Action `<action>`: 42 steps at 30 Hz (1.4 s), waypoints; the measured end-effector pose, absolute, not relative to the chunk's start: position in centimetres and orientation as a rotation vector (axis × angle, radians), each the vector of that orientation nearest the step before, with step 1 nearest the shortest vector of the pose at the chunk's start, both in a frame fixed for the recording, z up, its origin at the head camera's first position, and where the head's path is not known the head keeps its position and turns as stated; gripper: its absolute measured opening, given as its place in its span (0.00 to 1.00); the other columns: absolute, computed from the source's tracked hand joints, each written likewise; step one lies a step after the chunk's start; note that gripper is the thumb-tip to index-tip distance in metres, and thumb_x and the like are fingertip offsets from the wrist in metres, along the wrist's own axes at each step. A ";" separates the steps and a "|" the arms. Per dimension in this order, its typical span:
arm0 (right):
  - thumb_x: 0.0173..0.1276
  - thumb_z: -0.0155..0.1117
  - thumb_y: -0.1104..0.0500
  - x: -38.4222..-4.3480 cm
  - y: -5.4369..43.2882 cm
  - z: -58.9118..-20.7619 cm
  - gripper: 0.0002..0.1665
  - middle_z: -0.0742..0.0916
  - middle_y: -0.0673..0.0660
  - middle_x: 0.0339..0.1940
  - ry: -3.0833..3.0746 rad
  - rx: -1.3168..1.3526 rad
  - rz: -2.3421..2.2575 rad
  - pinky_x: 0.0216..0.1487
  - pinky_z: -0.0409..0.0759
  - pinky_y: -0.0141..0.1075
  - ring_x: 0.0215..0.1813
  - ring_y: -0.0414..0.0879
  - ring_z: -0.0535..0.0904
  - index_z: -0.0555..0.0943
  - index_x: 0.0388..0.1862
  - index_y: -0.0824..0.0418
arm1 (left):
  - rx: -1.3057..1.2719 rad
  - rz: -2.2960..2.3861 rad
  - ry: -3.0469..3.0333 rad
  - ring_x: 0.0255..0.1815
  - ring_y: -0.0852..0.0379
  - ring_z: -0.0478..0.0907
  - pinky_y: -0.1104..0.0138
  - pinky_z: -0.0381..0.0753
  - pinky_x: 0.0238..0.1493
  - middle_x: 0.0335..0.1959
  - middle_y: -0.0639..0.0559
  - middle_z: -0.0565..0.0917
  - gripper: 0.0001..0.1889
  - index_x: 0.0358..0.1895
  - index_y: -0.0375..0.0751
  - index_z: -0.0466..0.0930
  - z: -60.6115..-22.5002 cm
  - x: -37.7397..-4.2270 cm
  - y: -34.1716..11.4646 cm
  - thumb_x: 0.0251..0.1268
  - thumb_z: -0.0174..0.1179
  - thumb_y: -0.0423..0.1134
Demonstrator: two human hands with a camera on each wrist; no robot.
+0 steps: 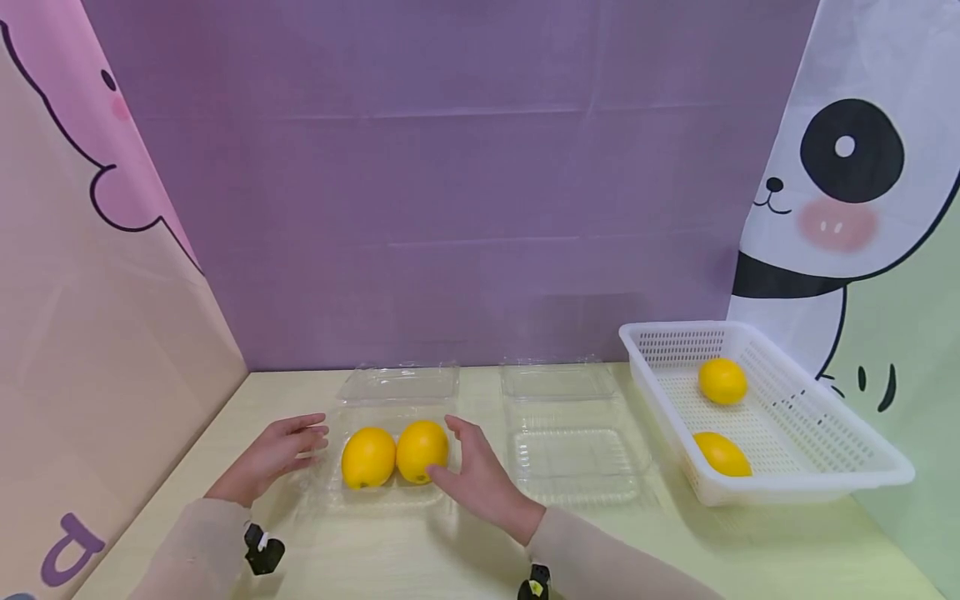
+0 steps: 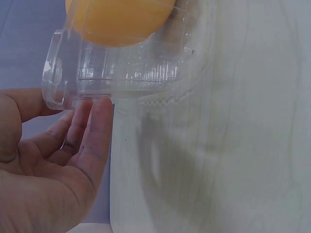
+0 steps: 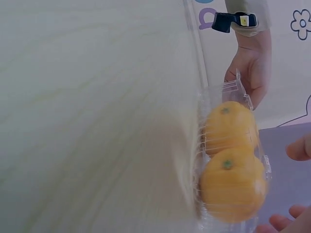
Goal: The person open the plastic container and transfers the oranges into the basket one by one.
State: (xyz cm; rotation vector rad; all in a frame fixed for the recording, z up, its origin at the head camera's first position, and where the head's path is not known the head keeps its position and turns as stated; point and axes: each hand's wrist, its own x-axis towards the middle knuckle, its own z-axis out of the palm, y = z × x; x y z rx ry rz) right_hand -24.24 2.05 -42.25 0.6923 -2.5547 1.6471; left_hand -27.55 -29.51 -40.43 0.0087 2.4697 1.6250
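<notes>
Two oranges, a left one [image 1: 368, 458] and a right one [image 1: 422, 451], sit side by side in a clear plastic clamshell box [image 1: 397, 497] whose lid [image 1: 401, 386] is folded back. My left hand [image 1: 273, 457] is at the box's left side. In the left wrist view, its fingertips [image 2: 101, 108] touch the clear wall near the rim, fingers mostly straight. On the other side, my right hand [image 1: 480, 479] is beside the right orange with thumb and fingers spread. The right wrist view shows these fingers apart from the fruit, holding nothing.
A second clear clamshell box [image 1: 573, 458], lid back, stands right of the first. Farther right is a white perforated basket [image 1: 810, 481] with two more oranges, one at the back [image 1: 722, 381] and one in front [image 1: 722, 454]. A purple cloth wall [image 1: 480, 192] closes off the back.
</notes>
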 end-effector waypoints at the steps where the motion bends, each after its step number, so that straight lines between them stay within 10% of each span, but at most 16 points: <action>1: 0.68 0.67 0.56 -24.2 2.0 -42.1 0.43 0.67 0.65 0.73 -2.558 0.699 1.639 0.72 0.65 0.54 0.73 0.59 0.64 0.59 0.76 0.69 | 0.009 1.624 2.470 0.69 0.31 0.65 0.51 0.76 0.62 0.72 0.23 0.60 0.31 0.75 0.21 0.51 -40.4 -27.5 -29.5 0.80 0.48 0.38; 42: 0.57 0.77 0.40 -27.7 0.4 -40.4 0.51 0.75 0.57 0.67 -2.797 0.889 0.754 0.65 0.74 0.43 0.63 0.52 0.73 0.67 0.73 0.60 | 0.013 1.624 2.473 0.69 0.31 0.65 0.51 0.76 0.61 0.72 0.23 0.61 0.31 0.75 0.21 0.50 -40.5 -27.5 -29.5 0.80 0.47 0.37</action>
